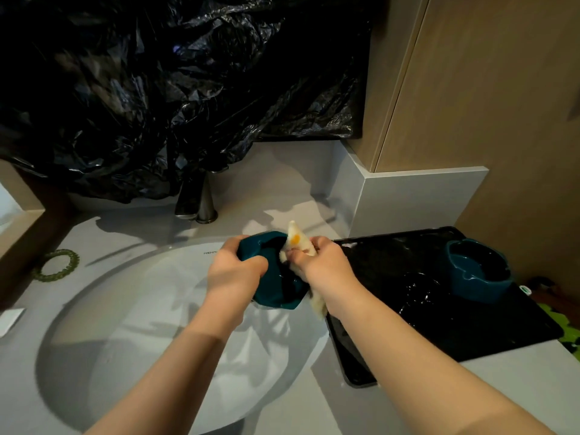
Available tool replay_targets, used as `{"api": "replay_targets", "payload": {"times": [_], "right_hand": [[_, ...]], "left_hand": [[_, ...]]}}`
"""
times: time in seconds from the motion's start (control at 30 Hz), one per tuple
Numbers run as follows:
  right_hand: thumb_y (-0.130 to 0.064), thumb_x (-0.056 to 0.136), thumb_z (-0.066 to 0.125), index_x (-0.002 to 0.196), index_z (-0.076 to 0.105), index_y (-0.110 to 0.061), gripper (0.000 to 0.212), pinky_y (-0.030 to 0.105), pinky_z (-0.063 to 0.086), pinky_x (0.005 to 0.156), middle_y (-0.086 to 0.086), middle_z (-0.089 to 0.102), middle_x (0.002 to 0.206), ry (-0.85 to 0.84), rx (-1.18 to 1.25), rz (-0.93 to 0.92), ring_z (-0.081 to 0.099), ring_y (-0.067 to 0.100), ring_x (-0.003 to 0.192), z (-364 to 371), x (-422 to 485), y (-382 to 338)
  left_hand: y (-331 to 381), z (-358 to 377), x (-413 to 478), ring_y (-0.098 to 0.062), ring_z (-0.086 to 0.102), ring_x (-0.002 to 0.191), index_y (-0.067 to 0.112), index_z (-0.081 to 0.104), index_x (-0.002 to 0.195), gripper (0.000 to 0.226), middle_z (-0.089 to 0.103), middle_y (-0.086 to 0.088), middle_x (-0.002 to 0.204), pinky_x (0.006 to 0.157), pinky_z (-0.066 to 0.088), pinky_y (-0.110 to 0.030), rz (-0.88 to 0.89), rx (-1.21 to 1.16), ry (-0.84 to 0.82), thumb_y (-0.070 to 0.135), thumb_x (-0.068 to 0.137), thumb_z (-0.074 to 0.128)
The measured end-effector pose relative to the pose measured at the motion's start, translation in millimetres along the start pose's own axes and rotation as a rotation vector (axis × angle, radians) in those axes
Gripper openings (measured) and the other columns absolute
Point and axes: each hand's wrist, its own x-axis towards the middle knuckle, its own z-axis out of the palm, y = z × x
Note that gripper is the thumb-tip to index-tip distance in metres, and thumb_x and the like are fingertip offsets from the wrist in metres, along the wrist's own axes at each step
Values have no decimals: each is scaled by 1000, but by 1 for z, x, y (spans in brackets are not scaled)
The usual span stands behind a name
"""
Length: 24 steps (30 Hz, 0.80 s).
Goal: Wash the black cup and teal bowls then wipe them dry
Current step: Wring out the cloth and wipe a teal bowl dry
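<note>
Both bare hands meet over the right rim of a white sink basin (pixel 131 309), seen from above. Left hand (pixel 235 271) grips a teal bowl (pixel 276 287) by its near edge, fingers curled over the rim, and holds it tilted above the basin. Right hand (pixel 323 265) pinches a cream cloth (pixel 296 243) with an orange spot, closed around it and pressing it into the bowl's dark inside. One corner of the cloth points upward, and another part hangs below the right wrist.

Just right of the basin, a black tray (pixel 470 340) lies on the grey counter (pixel 470 397), its surface glistening wet. A second teal bowl (pixel 478 274) stands upright in the tray's far right corner. Left of it on the tray is a dark, glossy rounded shape (pixel 420 290); it blends into the tray and may be the black cup, though that cannot be told for certain.

Behind the basin stands the metal base of a faucet (pixel 205 202). Crumpled black plastic sheeting (pixel 172 89) covers the wall above it. A green beaded ring (pixel 56 265) lies on the counter left of the basin, well apart from the hands. A tan wooden panel (pixel 486 89) rises on the right.
</note>
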Motion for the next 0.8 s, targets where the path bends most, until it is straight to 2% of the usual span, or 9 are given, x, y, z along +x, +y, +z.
{"api": "replay_targets", "payload": {"times": [0.07, 0.13, 0.23, 0.27, 0.4, 0.47, 0.57, 0.67, 0.8], "right_hand": [[-26, 88, 59, 110, 45, -19, 28, 38, 52, 73, 1, 58, 91, 45, -176, -143, 59, 22, 84, -1, -2, 2], [-28, 90, 57, 107, 49, -23, 19, 43, 50, 82, 1, 61, 97, 99, -265, -311, 58, 23, 92, -2, -6, 3], [-42, 94, 45, 122, 55, -30, 32, 38, 25, 106, -10, 43, 140, 161, -511, -407, 33, 19, 129, -10, -2, 6], [-45, 95, 41, 125, 54, -29, 36, 37, 20, 106, -9, 38, 141, 166, -526, -364, 28, 20, 132, -14, 0, 3], [-38, 99, 38, 132, 44, -23, 37, 39, 36, 106, -6, 51, 109, -24, 209, -55, 46, 23, 121, -22, 10, -15], [-36, 97, 42, 134, 42, -22, 40, 40, 40, 103, -3, 59, 108, -95, 406, 70, 53, 21, 113, -20, 11, -18], [-45, 93, 41, 118, 59, -21, 38, 34, 46, 80, 4, 67, 101, -181, 492, 107, 60, 19, 91, -18, 8, -14], [-47, 93, 42, 101, 69, -24, 36, 25, 39, 64, 2, 68, 91, -239, 314, -77, 56, 15, 76, -17, 4, -10], [-18, 87, 62, 73, 68, -19, 16, 26, 46, 90, -22, 64, 99, -332, 187, -305, 60, -3, 96, -18, -2, -14]], "left_hand": [[-2, 0, -1, -22, 54, 72, 26, 56, 90, 34, 60, -4, 80, 57, 42, -27, 1, 20, -26, -5, 75, 50], [0, -1, 0, -22, 55, 73, 23, 56, 97, 35, 60, -3, 81, 57, 43, -27, 8, 50, -55, -3, 74, 52], [5, -10, 6, -25, 56, 73, 18, 60, 95, 41, 61, -6, 78, 60, 43, -28, -21, 33, -54, 10, 55, 54], [5, -13, 7, -26, 55, 73, 17, 61, 92, 45, 61, -7, 77, 60, 43, -29, -35, 26, -47, 13, 48, 51], [7, -17, 8, -26, 53, 69, 17, 62, 85, 44, 60, -7, 73, 58, 41, -28, -47, 20, -80, 13, 43, 48], [9, -16, 8, -26, 56, 71, 19, 62, 84, 43, 62, -9, 76, 58, 43, -29, -38, 43, -124, 12, 43, 49], [7, -14, 9, -29, 57, 75, 19, 60, 84, 41, 62, -12, 81, 62, 46, -34, -27, 69, -127, 13, 44, 50], [6, -13, 10, -28, 56, 75, 17, 60, 89, 46, 61, -12, 82, 63, 46, -35, -19, 87, -109, 14, 44, 49], [9, -9, 7, -21, 53, 69, 22, 57, 89, 47, 59, -7, 77, 59, 42, -28, -4, 144, -133, 14, 45, 48]]}}
